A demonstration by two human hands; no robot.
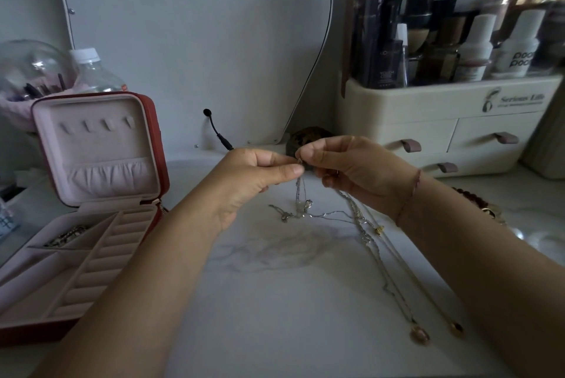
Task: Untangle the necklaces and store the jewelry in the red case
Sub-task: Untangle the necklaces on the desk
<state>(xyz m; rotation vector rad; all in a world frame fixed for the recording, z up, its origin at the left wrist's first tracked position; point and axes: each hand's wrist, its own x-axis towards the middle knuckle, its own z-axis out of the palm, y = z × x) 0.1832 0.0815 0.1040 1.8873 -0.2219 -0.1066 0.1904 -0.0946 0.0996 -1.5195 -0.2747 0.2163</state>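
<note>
White marble-patterned counter [275, 301] runs below a curved mirror panel, seen from above by the person working at it. Near the middle of the counter, the left hand [244, 182] and the right hand [357, 169] meet fingertip to fingertip, each pinching the top of a thin silver chain [298, 191] between thumb and forefinger. The chain hangs straight down from them to a small tangle with a silver pendant [308, 204] resting on the counter. Just to the right, two longer necklaces [367, 230] trail toward the front right edge, ending in a pink oval pendant [419, 335] and a dark pendant [457, 328]. At the left edge the red case [160, 145] lies open, its pink-lined lid upright, with a chain [67, 235] already in a rear compartment of its tray. A cream cosmetics organizer [428, 108] with drawers stands at the back right corner. A beaded bracelet [470, 197] lies just behind the right wrist.
</note>
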